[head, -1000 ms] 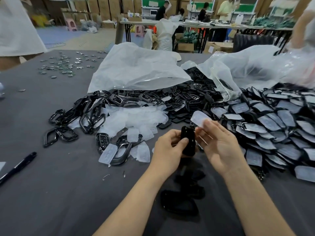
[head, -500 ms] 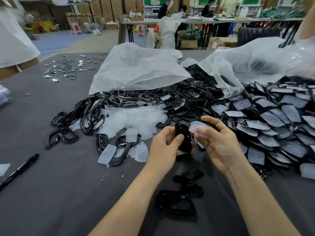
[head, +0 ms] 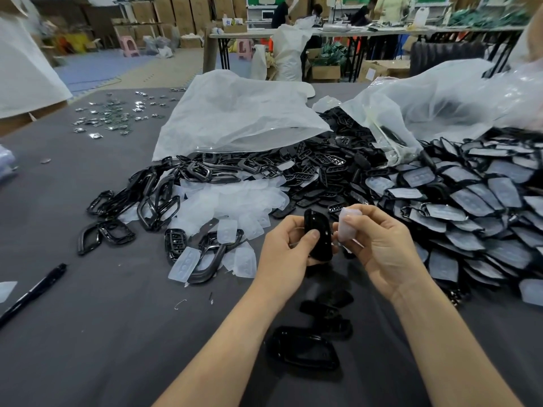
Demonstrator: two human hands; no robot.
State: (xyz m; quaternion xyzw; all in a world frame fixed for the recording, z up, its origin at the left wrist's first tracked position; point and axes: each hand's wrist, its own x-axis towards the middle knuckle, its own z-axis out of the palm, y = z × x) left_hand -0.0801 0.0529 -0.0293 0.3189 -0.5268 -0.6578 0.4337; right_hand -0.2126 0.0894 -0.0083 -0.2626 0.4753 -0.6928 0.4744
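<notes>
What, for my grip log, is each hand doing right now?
Left hand: holds the black key shell.
Right hand: pinches a translucent button pad.

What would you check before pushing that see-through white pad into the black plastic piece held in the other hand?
1. Left hand grips the glossy black plastic shell: ok.
2. Right hand pinches the translucent white rubbery pad: ok.
3. Pad brought up to the shell: ok, it is just to the shell's right.
4. Pad turned the right way for the shell: cannot tell.
5. Pad seated in the shell: not ok, not yet in.
6. Spares at hand: ok, a heap of translucent pads lies on the grey table beyond the hands.
</notes>
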